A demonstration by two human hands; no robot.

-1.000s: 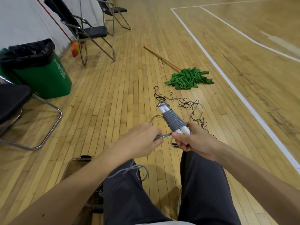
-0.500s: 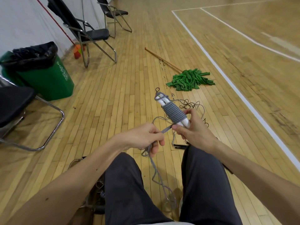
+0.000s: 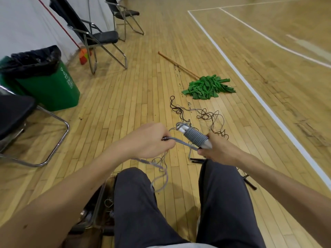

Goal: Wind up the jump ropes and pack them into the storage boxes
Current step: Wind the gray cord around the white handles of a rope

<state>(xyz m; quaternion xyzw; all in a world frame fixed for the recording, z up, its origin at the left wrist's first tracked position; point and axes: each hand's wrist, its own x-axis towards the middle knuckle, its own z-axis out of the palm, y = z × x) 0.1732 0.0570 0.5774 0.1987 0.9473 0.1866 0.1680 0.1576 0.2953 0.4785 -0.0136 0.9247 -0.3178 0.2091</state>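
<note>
Far left of the wound rope (image 3: 195, 137) stands a green bin (image 3: 48, 86). The left hand (image 3: 148, 140) grips its loose tail (image 3: 180, 142), and the right hand (image 3: 218, 149) clamps its right end. Beyond it lie tangled ropes (image 3: 206, 115) and a mop (image 3: 207, 86). Below-left, a box (image 3: 99, 197) is mostly hidden by a thigh.

Under you lies a pale wooden plank floor (image 3: 136, 97) crossed by white court lines (image 3: 250, 83); to your left a white wall (image 3: 21, 29) backs two black folding chairs (image 3: 105, 35), a green bin (image 3: 48, 86) with a black liner and a nearer black chair (image 3: 16, 113); ahead lies a green mop (image 3: 207, 86).
</note>
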